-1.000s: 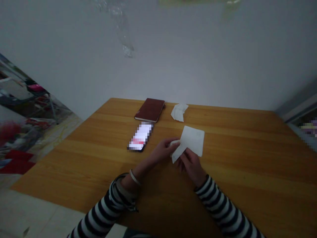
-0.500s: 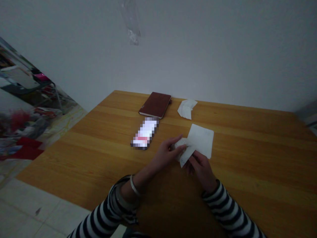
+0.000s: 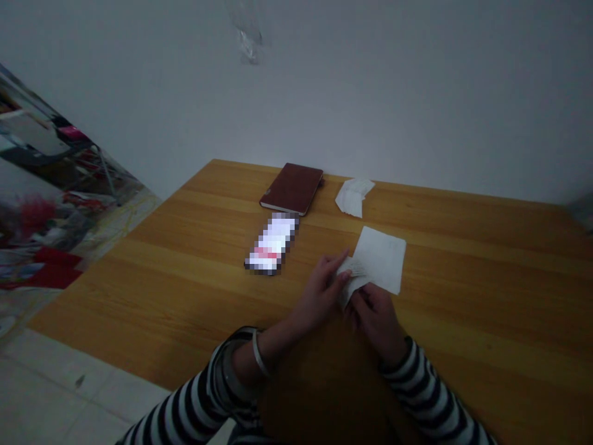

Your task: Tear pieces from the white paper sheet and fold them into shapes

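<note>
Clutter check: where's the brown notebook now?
Head view: the brown notebook lies at the far edge of the table, behind the phone and left of the crumpled tissue. The left hand and right hand hold a white sheet nearer the camera.

Plain grey-white wall [image 3: 417, 93], wooden table [image 3: 486, 259] set against it, pale tiled floor [image 3: 55, 383] at left, dim light

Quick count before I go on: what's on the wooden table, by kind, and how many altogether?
White paper pieces: 2 (square white paper sheet, smaller white paper piece)
Dark red rectangular notebook: 1
Black phone, screen lit: 1
Total: 4
</note>
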### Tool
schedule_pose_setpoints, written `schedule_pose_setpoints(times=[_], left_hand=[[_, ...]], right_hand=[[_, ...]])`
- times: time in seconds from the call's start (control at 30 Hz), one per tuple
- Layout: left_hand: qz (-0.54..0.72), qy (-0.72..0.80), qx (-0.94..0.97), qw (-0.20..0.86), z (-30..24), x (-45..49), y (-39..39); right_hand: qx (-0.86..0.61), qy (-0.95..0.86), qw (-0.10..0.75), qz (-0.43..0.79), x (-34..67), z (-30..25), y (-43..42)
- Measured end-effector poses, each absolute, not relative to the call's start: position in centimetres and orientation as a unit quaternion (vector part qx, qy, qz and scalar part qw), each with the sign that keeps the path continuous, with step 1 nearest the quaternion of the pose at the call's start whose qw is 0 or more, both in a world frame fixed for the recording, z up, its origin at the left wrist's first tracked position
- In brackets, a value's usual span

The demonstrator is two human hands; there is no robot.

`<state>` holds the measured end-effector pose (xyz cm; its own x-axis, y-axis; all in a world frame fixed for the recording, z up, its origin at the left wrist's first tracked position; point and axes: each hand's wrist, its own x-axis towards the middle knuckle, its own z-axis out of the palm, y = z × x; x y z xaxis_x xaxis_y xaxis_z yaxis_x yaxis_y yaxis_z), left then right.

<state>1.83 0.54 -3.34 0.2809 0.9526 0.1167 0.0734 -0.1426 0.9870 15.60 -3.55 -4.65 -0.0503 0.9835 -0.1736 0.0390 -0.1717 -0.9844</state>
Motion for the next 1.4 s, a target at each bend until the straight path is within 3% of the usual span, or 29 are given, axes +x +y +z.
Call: schedule_pose_setpoints(times=[0.23, 0.53, 0.77, 0.97, 1.07, 1.17, 1.27, 1.4], left_hand=[[0.401, 0.373, 0.654, 0.522, -3.5, 2.6, -0.9], [0.344, 0.381, 0.663, 0.546, -2.6, 2.3, -0.4], [0.373, 0.383, 0.651, 0.539, -3.4, 2.2, -0.1], [0.424, 0.447, 0.585, 0.528, -3.2, 1.8, 0.9], [0.448, 0.48, 0.588, 0.472, -2.8, 1.3, 1.9], [0.452, 0.507, 0.644, 0.352, -2.4, 0.4, 3.8], [0.402, 0.521, 0.699, 0.278, -2.1, -0.4, 6.9], [0.329, 0.537, 0.75, 0.201, -2.7, -0.5, 11.5]], right_hand=[[-0.589, -0.543, 0.447, 0.397, 16.0, -5.5, -3.0], [-0.574, -0.542, 0.474, 0.39, 16.0, -5.0, -2.2], [-0.585, -0.521, 0.468, 0.409, 15.8, -4.9, -2.2], [-0.489, -0.492, 0.469, 0.547, 16.1, -3.8, -3.1], [-0.53, -0.51, 0.496, 0.461, 16.8, -3.7, -3.1], [-0.615, -0.551, 0.492, 0.276, 18.4, -4.1, -2.4], [-0.618, -0.638, 0.446, 0.113, 20.3, -4.5, -1.3], [-0.578, -0.738, 0.344, 0.046, 21.8, -5.3, -0.3]])
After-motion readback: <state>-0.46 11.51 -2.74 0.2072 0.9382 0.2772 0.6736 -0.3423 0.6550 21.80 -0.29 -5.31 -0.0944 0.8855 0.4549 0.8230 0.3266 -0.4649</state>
